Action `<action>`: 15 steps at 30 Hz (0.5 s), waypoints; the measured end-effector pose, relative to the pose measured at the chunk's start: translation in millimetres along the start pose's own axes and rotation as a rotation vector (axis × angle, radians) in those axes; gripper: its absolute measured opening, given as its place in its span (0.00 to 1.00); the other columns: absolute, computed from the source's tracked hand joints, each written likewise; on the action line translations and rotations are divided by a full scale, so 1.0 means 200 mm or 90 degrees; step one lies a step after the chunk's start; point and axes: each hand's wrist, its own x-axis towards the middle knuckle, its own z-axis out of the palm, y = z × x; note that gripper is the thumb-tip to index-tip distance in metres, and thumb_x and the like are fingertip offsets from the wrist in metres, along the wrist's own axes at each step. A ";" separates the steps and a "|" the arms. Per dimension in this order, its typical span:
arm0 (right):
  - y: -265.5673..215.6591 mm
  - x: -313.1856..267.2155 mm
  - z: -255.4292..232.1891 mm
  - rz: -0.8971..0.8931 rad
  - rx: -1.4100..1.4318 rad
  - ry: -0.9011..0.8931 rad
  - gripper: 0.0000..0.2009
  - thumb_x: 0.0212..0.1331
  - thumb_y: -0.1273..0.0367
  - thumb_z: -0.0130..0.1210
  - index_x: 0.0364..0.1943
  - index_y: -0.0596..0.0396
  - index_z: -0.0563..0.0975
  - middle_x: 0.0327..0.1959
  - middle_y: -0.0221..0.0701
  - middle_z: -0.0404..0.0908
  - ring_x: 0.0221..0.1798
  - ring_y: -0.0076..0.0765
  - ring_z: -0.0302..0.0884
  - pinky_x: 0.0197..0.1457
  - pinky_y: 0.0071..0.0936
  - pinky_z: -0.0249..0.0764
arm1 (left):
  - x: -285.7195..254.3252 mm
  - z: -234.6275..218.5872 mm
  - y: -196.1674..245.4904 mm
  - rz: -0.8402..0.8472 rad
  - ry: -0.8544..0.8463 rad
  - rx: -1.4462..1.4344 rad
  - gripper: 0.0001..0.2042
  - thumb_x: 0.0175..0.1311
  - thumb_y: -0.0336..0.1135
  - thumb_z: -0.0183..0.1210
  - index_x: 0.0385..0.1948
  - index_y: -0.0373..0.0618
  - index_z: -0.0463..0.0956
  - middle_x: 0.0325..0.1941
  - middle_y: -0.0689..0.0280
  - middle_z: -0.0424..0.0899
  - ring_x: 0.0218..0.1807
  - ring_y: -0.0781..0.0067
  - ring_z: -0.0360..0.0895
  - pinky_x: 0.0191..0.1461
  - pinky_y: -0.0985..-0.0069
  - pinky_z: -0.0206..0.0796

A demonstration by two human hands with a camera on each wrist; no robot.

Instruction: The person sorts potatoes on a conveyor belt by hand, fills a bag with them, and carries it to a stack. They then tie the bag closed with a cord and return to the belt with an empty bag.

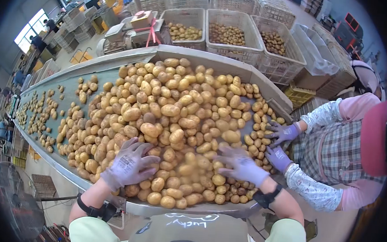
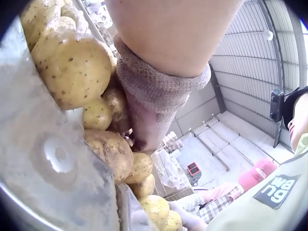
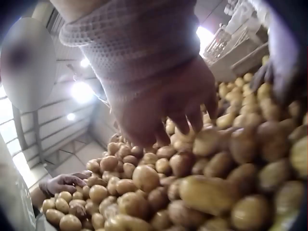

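Looking down from the head camera, a gloved left hand (image 1: 131,163) lies flat with spread fingers on a heap of potatoes (image 1: 171,119) covering a sorting belt (image 1: 71,84); the right hand (image 1: 241,165), blurred, seems spread open over the heap too. A second worker's purple-gloved hands (image 1: 282,144) touch the pile at the right. Crates (image 1: 227,34) of potatoes stand beyond the belt. Potatoes near the front metal rim (image 1: 223,208) could plausibly roll off if swept too hard.

At the left wrist, the glove cuff (image 2: 161,84) presses among potatoes (image 2: 72,67) against the metal edge (image 2: 57,159).

At the right wrist, loosely curved fingers (image 3: 192,113) hover over potatoes (image 3: 202,192), gripping nothing; behind are pale warehouse walls and bright lamps
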 end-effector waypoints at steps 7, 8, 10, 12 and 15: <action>-0.21 -0.90 -0.01 0.436 -0.033 0.165 0.12 0.61 0.62 0.60 0.46 0.47 0.84 0.43 0.34 0.85 0.54 0.48 0.79 0.73 0.51 0.62 | 0.08 0.03 0.05 0.015 0.002 0.019 0.15 0.53 0.44 0.68 0.42 0.54 0.86 0.57 0.53 0.80 0.59 0.48 0.76 0.74 0.48 0.56; -0.25 -0.97 0.07 0.408 -0.074 0.174 0.11 0.62 0.62 0.59 0.46 0.48 0.85 0.43 0.31 0.85 0.55 0.44 0.79 0.74 0.51 0.62 | 0.09 0.03 0.05 0.029 -0.004 0.021 0.15 0.52 0.43 0.69 0.42 0.53 0.86 0.56 0.52 0.81 0.59 0.48 0.76 0.74 0.48 0.57; -0.23 -1.00 0.16 0.437 -0.106 0.326 0.11 0.62 0.62 0.59 0.44 0.47 0.85 0.43 0.31 0.84 0.56 0.44 0.78 0.76 0.52 0.59 | 0.09 0.06 0.02 0.068 0.003 0.028 0.14 0.51 0.41 0.69 0.40 0.52 0.86 0.55 0.52 0.81 0.59 0.47 0.76 0.72 0.49 0.58; -0.22 -1.01 0.16 0.407 -0.063 0.334 0.11 0.62 0.61 0.59 0.45 0.45 0.86 0.45 0.30 0.83 0.58 0.43 0.76 0.78 0.53 0.56 | 0.10 0.06 0.04 0.111 0.042 0.053 0.12 0.50 0.38 0.67 0.38 0.51 0.86 0.54 0.54 0.82 0.57 0.46 0.76 0.68 0.52 0.62; -0.22 -1.02 0.19 0.421 -0.104 0.350 0.11 0.63 0.61 0.58 0.45 0.44 0.86 0.47 0.30 0.83 0.60 0.43 0.76 0.78 0.51 0.56 | 0.12 0.06 0.01 0.115 0.023 -0.015 0.12 0.50 0.35 0.65 0.38 0.46 0.85 0.51 0.56 0.82 0.57 0.47 0.74 0.65 0.54 0.63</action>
